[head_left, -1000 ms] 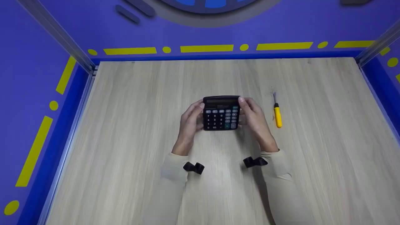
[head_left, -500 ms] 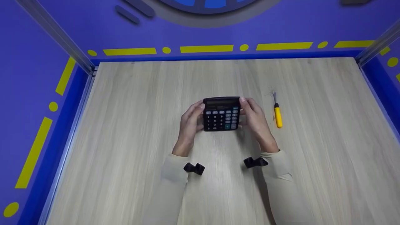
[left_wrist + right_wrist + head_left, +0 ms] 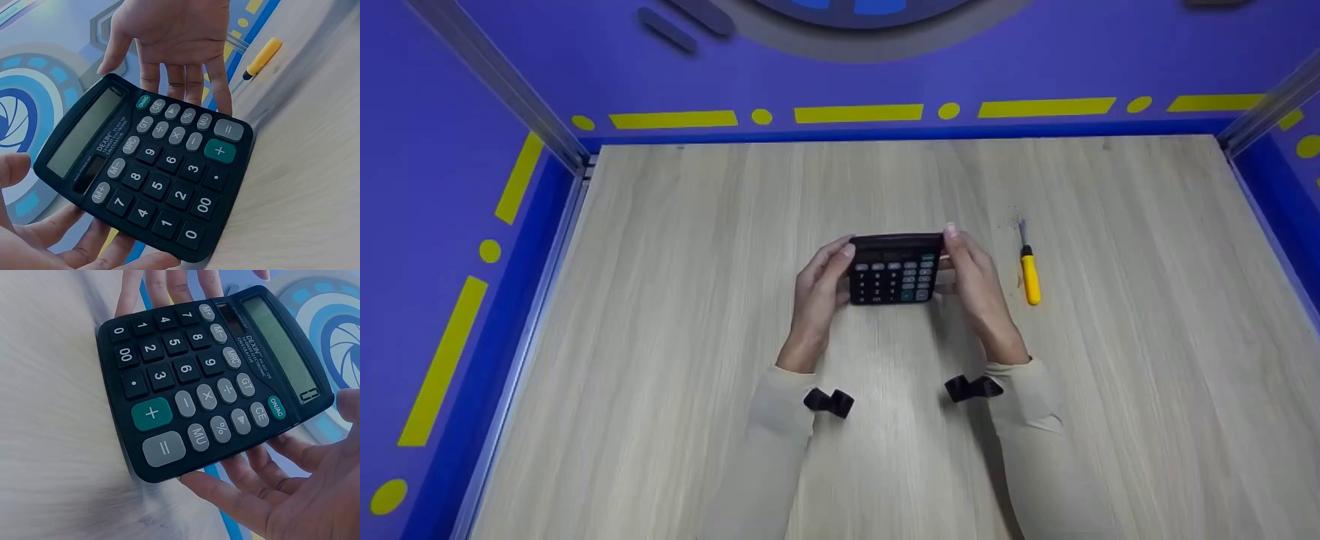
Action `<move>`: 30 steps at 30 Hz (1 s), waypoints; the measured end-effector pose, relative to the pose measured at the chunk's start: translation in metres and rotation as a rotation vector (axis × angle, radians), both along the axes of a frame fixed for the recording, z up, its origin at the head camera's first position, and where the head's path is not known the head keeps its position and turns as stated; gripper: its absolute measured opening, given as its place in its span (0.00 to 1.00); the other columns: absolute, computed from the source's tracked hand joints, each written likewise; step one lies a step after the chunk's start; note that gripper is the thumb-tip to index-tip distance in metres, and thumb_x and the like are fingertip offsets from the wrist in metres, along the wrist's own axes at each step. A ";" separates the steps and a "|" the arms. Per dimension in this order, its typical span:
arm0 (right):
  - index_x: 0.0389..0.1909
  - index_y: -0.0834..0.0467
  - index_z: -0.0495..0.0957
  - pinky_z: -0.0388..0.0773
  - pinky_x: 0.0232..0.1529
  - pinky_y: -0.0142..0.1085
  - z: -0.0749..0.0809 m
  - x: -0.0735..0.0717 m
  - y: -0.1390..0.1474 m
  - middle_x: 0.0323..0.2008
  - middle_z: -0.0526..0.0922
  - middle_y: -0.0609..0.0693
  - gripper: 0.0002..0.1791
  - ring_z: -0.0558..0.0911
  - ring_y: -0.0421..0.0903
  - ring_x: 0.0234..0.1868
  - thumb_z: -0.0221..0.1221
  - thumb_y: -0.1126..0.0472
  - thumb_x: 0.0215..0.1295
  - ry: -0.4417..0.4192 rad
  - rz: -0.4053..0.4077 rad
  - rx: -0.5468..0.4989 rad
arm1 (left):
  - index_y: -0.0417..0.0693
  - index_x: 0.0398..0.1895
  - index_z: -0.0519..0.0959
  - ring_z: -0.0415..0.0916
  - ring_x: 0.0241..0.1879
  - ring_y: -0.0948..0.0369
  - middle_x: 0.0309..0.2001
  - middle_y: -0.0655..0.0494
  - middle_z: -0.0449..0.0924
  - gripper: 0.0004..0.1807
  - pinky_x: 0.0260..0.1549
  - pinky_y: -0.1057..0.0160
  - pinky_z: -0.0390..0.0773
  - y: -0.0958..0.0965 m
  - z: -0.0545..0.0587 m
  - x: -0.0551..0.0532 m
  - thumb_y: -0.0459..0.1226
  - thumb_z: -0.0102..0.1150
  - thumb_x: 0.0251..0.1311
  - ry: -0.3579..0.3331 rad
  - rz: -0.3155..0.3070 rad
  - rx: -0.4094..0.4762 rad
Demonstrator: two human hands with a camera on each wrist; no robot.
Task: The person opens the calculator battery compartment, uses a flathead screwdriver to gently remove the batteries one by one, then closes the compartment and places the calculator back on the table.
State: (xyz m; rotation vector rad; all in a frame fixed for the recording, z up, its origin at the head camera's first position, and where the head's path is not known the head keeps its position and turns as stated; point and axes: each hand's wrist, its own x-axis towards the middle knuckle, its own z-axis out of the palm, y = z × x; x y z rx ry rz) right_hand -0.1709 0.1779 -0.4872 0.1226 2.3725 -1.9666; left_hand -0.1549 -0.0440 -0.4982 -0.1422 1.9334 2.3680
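A black desk calculator (image 3: pixel 895 268) is held between both hands near the table's middle, its keys facing the person. The left hand (image 3: pixel 817 287) grips its left side, thumb by the upper corner and fingers behind. On the opposite side the right hand (image 3: pixel 979 289) holds it, fingers spread along the edge and behind, thumb at the upper right corner. The right wrist view shows a "0" on the display (image 3: pixel 281 349) and the calculator tilted, with its lower edge close to the table. The calculator's back is hidden.
To the right of the right hand lies a screwdriver (image 3: pixel 1030 277) with a yellow handle, its tip pointing away. Small dark specks (image 3: pixel 1012 218) lie by the tip. Blue panels (image 3: pixel 855 82) bound the wooden table (image 3: pixel 675 315) at the back and sides.
The calculator's face has tilted, so it looks shorter from above. The right thumb has slid from the front of the corner up to its outer edge. The screwdriver stays put.
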 end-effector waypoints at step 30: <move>0.58 0.64 0.78 0.85 0.51 0.56 0.005 0.000 0.009 0.49 0.82 0.61 0.37 0.83 0.58 0.49 0.43 0.33 0.83 -0.046 0.036 0.053 | 0.45 0.63 0.81 0.80 0.56 0.52 0.56 0.49 0.82 0.24 0.60 0.43 0.80 0.004 0.000 0.001 0.51 0.60 0.75 0.015 0.038 0.041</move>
